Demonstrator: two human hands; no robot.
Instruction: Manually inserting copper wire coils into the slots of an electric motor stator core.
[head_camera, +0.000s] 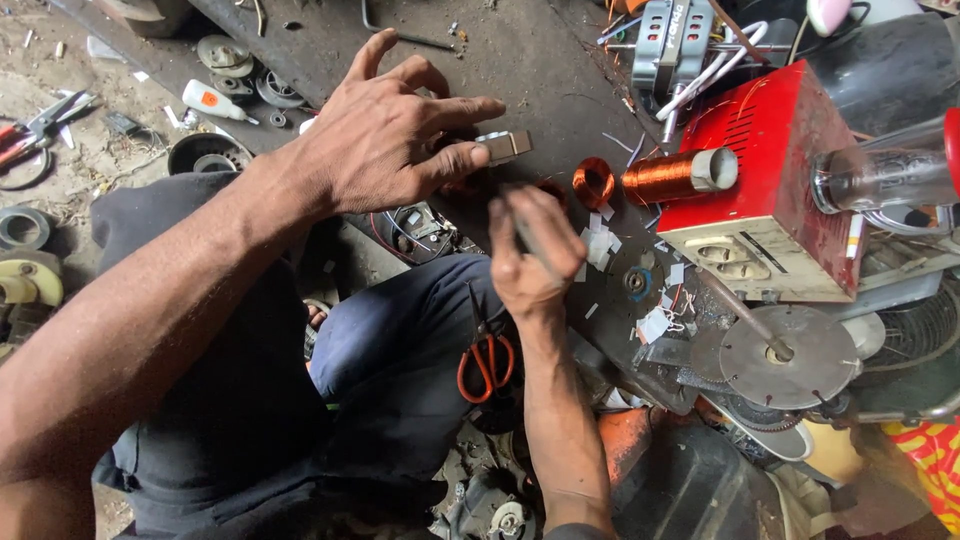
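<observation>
Left hand (385, 140) grip pinching small grey metal block (505, 146); right hand (530, 255) grip closed around thin rod-like tool (522, 232) (tip hidden). Wound copper wire coil (594, 183) lying just right, apart.

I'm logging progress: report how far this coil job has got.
Done: one small copper coil lies wound on the bench. In hand: left hand pinches a small metal block; right hand holds a thin tool. Left: large copper spool lies unused; scissors rest on the lap.
</observation>
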